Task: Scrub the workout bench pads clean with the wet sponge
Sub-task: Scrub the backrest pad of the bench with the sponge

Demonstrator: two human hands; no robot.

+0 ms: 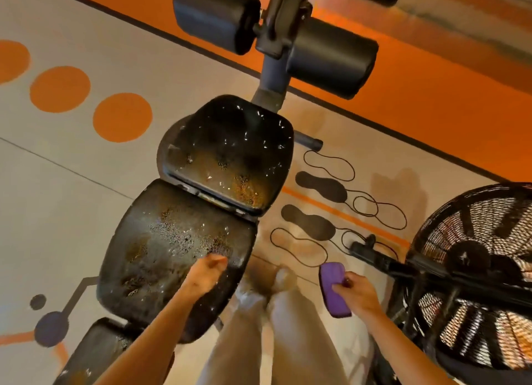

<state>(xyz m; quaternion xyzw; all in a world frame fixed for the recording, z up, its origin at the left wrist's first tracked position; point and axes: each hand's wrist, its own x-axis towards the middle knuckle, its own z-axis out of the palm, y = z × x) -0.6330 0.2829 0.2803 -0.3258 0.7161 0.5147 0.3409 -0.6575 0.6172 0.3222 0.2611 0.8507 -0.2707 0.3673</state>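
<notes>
Purple sponge (334, 290) in right hand (358, 294)

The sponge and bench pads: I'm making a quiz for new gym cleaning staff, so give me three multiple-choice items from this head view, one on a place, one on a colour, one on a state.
1. Where is the sponge?
A. Lying on the middle bench pad
B. In the right hand, off the bench's side, above the floor
C. On the foam rollers

2. What colour is the sponge?
A. Yellow
B. Purple
C. Green

3. What state is the middle bench pad in?
A. Dry and spotless
B. Covered by a towel
C. Speckled with droplets and grime

Answers:
1 B: the right hand grips it beside the person's legs, clear of the pads.
2 B: its whole visible surface is purple.
3 C: white flecks and brownish patches dot the pad, which the left hand touches near its edge.
</notes>
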